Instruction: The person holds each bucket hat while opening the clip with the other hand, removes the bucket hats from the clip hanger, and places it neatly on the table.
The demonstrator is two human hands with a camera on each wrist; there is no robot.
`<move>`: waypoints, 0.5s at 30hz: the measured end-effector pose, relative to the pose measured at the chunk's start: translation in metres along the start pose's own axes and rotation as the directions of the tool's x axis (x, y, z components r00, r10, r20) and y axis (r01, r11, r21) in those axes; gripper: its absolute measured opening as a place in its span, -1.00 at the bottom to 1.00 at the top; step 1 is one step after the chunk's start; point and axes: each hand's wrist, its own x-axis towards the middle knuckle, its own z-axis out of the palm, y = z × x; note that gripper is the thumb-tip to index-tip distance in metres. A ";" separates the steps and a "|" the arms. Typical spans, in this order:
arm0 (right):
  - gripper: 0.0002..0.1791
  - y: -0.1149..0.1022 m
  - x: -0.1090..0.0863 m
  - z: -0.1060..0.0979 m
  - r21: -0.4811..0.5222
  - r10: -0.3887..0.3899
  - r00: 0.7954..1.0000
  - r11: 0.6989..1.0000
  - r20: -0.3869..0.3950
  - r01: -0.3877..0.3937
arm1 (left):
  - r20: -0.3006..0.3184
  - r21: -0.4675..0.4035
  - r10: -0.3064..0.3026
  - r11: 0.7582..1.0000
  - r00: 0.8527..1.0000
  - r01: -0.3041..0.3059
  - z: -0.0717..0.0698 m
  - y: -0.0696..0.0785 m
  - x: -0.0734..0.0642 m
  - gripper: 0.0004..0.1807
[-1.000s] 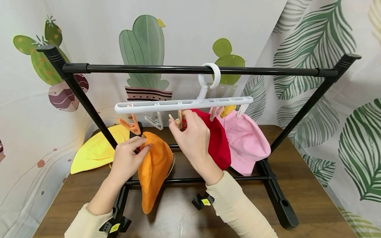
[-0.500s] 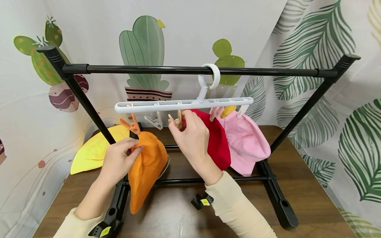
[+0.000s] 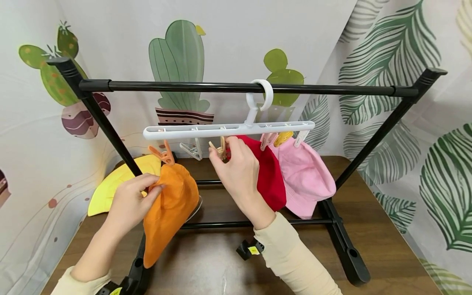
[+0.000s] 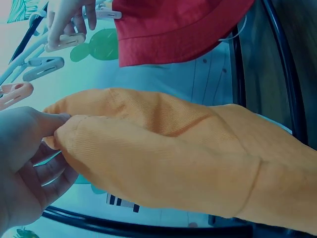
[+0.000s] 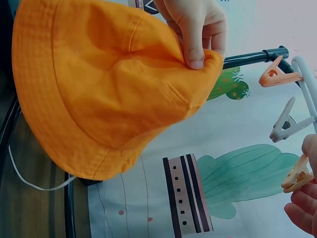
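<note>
My left hand [image 3: 130, 198] pinches the crown of an orange bucket hat [image 3: 171, 200] between thumb and fingers. The hat hangs brim down, a thin white cord [image 5: 39, 186] beside its brim. Just above its top is an orange clothespin [image 3: 164, 153], on the left end of a white clip hanger [image 3: 206, 131]. My right hand [image 3: 239, 168] is under the hanger's middle, thumb and fingertips round a beige clothespin [image 5: 297, 176]. Between these two hangs a grey-white clothespin [image 3: 193, 149]. A red hat [image 3: 271, 176] hangs behind the right hand, partly hidden by it.
The hanger hooks over the top bar [image 3: 184, 86] of a black rack standing on a wooden table [image 3: 221, 262]. A pink hat [image 3: 304, 174] hangs at the right, below pink, yellow and white clothespins. A yellow hat [image 3: 114, 186] lies behind the rack's left post.
My left hand has moved left and slightly down with the orange hat, which now hangs below the orange clothespin. The right hand has stayed at the beige clothespin.
</note>
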 end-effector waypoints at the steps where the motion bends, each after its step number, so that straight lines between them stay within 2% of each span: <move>1: -0.75 0.000 0.000 0.000 -0.001 0.001 1.000 1.000 0.002 -0.001 | 0.005 0.007 0.001 1.000 1.000 -0.001 -0.002 -0.001 -0.001 -0.79; 15: -0.75 0.001 -0.001 0.002 -0.006 -0.007 1.000 1.000 -0.001 0.007 | 0.005 0.080 0.025 0.996 1.000 -0.026 -0.028 -0.015 -0.013 -0.77</move>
